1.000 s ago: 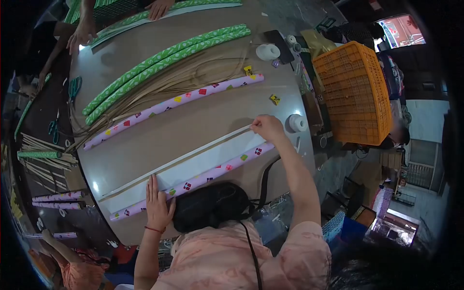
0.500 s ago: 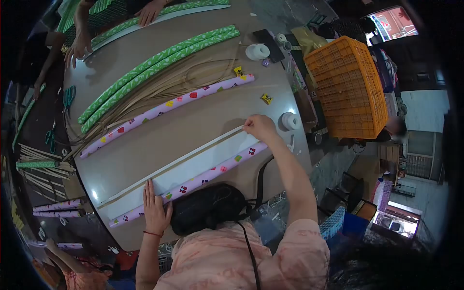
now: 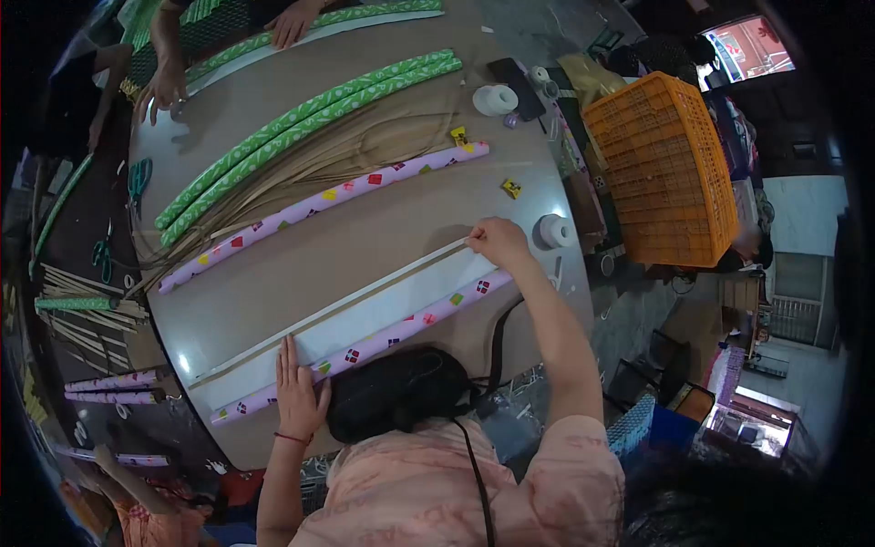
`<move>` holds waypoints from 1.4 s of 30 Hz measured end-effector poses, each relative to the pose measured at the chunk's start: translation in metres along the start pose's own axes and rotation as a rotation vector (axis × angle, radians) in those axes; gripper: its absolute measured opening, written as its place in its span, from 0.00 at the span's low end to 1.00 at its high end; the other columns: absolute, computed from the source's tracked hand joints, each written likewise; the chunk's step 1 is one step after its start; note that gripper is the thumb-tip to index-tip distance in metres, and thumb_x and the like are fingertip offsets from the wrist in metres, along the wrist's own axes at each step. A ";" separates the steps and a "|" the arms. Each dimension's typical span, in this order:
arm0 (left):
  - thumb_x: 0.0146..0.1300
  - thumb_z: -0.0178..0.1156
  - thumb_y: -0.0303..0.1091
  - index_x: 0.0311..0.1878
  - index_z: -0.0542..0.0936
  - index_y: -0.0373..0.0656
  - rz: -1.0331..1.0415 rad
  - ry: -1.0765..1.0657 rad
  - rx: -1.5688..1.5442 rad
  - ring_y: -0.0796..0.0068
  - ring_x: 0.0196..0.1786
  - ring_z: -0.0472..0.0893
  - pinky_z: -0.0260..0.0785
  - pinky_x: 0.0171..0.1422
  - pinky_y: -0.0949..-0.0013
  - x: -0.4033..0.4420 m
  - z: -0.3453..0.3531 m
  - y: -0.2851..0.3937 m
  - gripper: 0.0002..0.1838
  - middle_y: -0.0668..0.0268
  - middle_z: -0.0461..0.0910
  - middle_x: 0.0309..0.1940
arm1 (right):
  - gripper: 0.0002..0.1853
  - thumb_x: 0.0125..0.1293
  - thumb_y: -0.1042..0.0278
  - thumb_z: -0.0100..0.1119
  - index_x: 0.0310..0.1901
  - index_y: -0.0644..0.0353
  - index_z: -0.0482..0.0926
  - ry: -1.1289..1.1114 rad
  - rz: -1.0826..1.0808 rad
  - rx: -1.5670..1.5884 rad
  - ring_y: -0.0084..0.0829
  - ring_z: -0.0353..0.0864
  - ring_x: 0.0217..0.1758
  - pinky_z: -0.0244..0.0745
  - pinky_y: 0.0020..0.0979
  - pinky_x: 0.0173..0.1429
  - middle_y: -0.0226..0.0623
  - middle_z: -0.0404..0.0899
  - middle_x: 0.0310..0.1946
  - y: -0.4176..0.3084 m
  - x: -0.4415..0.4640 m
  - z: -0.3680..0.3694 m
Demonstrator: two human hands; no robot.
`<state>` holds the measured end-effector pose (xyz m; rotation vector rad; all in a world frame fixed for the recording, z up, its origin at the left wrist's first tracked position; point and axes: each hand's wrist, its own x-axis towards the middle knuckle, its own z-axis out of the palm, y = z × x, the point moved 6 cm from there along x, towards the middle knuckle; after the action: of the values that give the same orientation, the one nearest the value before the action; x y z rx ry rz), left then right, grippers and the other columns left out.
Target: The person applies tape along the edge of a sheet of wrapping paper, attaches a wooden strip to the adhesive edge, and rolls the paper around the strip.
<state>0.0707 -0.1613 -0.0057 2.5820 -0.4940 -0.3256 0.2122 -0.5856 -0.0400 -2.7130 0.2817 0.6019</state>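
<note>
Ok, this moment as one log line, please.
left hand: flat over lilac roll and white paper, by brown strip | right hand: pinched at strip's right end | black pouch: beside left hand

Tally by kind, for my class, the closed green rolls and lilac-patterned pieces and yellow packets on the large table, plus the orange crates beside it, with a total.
Closed green rolls: 2
Lilac-patterned pieces: 2 (one closed, one open to its white inside)
Yellow packets: 2
Orange crates: 1
Total: 7
</note>
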 end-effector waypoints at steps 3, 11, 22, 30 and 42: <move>0.61 0.61 0.34 0.37 0.69 0.35 -0.009 0.006 -0.012 0.35 0.79 0.49 0.42 0.82 0.44 0.000 0.001 -0.001 0.14 0.34 0.49 0.76 | 0.12 0.58 0.53 0.69 0.37 0.51 0.87 0.023 -0.020 -0.023 0.38 0.87 0.40 0.80 0.40 0.46 0.33 0.87 0.34 -0.004 -0.002 -0.004; 0.61 0.62 0.35 0.37 0.68 0.35 -0.001 0.005 -0.012 0.34 0.80 0.49 0.41 0.82 0.44 0.000 -0.001 0.000 0.15 0.34 0.50 0.76 | 0.12 0.58 0.54 0.69 0.35 0.53 0.86 0.039 -0.033 -0.022 0.39 0.86 0.39 0.80 0.40 0.45 0.35 0.87 0.34 -0.007 -0.002 -0.006; 0.60 0.61 0.33 0.36 0.68 0.35 0.015 0.032 -0.015 0.35 0.80 0.49 0.42 0.82 0.44 0.000 0.002 -0.001 0.13 0.34 0.49 0.76 | 0.11 0.59 0.53 0.67 0.36 0.50 0.86 0.065 -0.072 -0.060 0.39 0.86 0.39 0.79 0.40 0.44 0.33 0.87 0.33 -0.009 -0.003 -0.004; 0.58 0.62 0.32 0.36 0.68 0.35 -0.005 0.023 0.004 0.35 0.79 0.50 0.42 0.82 0.44 -0.001 0.001 -0.001 0.13 0.35 0.48 0.77 | 0.12 0.60 0.52 0.67 0.34 0.51 0.85 0.104 -0.079 -0.102 0.39 0.86 0.38 0.78 0.43 0.44 0.33 0.86 0.31 -0.006 -0.004 0.001; 0.59 0.62 0.31 0.36 0.68 0.36 -0.018 0.065 -0.065 0.34 0.78 0.52 0.45 0.81 0.44 0.001 -0.004 0.003 0.13 0.36 0.51 0.76 | 0.18 0.56 0.46 0.71 0.35 0.53 0.81 0.220 -0.047 -0.106 0.37 0.87 0.33 0.77 0.42 0.43 0.31 0.87 0.28 0.006 -0.010 -0.007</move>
<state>0.0721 -0.1623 -0.0005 2.5261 -0.4300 -0.2591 0.2045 -0.5931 -0.0316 -2.8825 0.2460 0.3129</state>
